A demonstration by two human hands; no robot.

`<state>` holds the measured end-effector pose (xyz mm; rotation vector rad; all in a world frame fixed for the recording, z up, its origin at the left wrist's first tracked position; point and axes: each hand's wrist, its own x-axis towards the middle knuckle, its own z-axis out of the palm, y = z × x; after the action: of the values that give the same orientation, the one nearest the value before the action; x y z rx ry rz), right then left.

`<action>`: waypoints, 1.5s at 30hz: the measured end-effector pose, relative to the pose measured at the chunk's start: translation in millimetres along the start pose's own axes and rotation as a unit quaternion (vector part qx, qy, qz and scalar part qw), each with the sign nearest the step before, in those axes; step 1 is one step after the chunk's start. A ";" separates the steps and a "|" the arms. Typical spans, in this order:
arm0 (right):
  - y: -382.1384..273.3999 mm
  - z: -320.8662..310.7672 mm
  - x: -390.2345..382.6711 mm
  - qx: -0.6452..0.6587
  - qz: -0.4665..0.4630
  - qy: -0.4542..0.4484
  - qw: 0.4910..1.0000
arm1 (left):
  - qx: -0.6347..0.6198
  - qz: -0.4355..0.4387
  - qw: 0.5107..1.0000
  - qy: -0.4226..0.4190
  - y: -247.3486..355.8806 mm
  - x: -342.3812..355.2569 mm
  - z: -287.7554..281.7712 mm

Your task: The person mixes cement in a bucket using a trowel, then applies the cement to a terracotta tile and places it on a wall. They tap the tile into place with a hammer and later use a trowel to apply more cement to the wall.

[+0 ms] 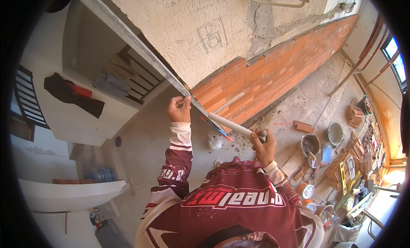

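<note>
My right hand (264, 149) is wrapped round the near end of a pale, straight tube-like stick (230, 124). The stick's far end points at the edge of a grey metal door frame (141, 49). A dark end piece shows above my fist. My left hand (179, 109) is closed, thumb and forefinger pinched at the frame's edge where it meets the wall; anything between them is too small to make out. Below the stick runs a thin blue and red strip (221, 130), its kind unclear. Beside the frame, orange bricks (265, 77) fill the lower wall under rough cream plaster (171, 30).
At the right stand buckets (335, 134), loose bricks (304, 126), a yellow level (343, 178) and piled tools. A clear plastic bag (216, 141) lies on the floor near the frame. Dark clothing (72, 94) hangs over a low white wall at the left.
</note>
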<state>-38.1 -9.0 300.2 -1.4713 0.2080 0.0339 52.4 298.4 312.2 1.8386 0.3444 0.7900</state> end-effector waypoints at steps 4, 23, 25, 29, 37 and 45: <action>2.6 0.9 1.5 -0.006 -0.006 -0.009 1.000 | -0.129 -0.120 0.984 -0.028 17.8 0.8 2.8; -13.5 8.6 38.1 -0.164 -0.125 -0.152 0.967 | -0.133 -0.060 0.989 0.003 24.5 -1.8 6.2; -18.4 13.1 39.9 -0.182 -0.124 -0.186 0.958 | -0.081 -0.045 0.995 0.024 29.7 -5.4 10.0; -16.8 21.9 43.3 -0.196 -0.149 -0.242 0.938 | -0.012 0.027 0.998 0.046 24.2 -1.3 15.9; -13.9 15.9 47.9 -0.202 -0.142 -0.248 0.937 | -0.019 0.063 0.992 0.111 26.8 5.7 22.9; -14.7 -15.2 57.3 -0.192 -0.114 -0.265 0.938 | -0.148 -0.059 0.986 0.055 45.1 10.8 2.0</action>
<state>18.5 -31.6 304.2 -1.8079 -0.4332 0.2946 56.0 285.0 356.5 1.4880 0.3804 0.8152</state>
